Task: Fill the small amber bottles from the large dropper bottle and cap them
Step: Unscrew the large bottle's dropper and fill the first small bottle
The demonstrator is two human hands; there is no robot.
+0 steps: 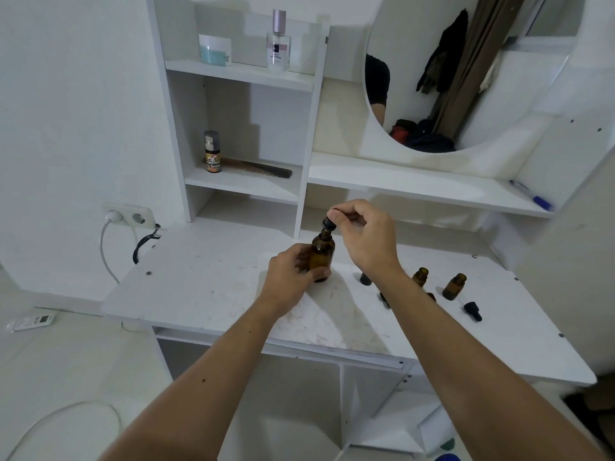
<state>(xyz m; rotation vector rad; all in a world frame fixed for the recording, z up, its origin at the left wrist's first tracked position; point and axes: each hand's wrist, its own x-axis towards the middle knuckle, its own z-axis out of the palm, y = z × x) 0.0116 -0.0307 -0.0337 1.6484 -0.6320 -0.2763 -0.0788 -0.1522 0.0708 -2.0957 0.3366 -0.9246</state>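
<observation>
**Large dropper bottle held at centre of bench, dropper cap pinched at its neck**

The large amber bottle (322,253) stands upright on the white bench (206,287), just above the centre of the frame. The left hand (293,277) grips the bottle body from the left side, with the fingers curled around its lower half. The right hand (362,237) is above and to the right of the bottle. Its thumb and forefinger pinch the black dropper cap (328,222) at the bottle neck, and the remaining fingers are curled loosely. Whether the cap is seated on the threads or lifted clear cannot be determined.

To the right of centre, partly behind the right forearm, two small amber bottles stand upright and uncapped on the bench: one (420,277) beside the forearm, the other (454,286) further right. A third small bottle (431,296) shows only as a sliver at the forearm edge. A loose black dropper cap (473,310) lies on its side near the right-hand bottle. Another dark item (364,278) lies just left of the forearm; its type cannot be determined.

In the shelf unit at upper left of the frame stand a clear perfume bottle (278,41), a white jar (214,48), a small spray bottle (212,151) and a comb (259,168). A blue pen (530,194) lies on the ledge at right, below the round mirror (466,71).
</observation>
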